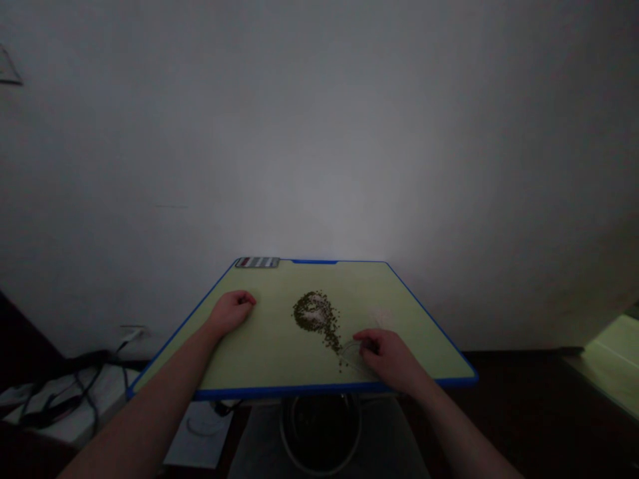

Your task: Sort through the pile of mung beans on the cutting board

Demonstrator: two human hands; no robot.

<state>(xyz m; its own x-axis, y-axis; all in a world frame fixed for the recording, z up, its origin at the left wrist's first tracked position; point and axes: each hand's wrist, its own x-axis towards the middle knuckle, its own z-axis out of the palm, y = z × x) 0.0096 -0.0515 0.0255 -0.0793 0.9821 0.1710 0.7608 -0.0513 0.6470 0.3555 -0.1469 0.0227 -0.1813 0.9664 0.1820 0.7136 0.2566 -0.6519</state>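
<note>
A loose pile of small greenish-brown beans or grains, with a whitish patch in its middle, lies on a pale yellow-green folding table. A trail of the grains runs from it toward the near right. At the end of that trail, my right hand pinches the edge of a clear, thin-rimmed plastic piece; its exact kind is unclear. Left of the pile, my left hand rests on the tabletop with its fingers curled, apart from the grains. Nothing shows in it.
A phone-like slab with a striped display lies at the far left corner. Beyond the right hand is a faint clear or whitish item. Below the table's blue near edge sits a round metal pot. Dark cables hang at left.
</note>
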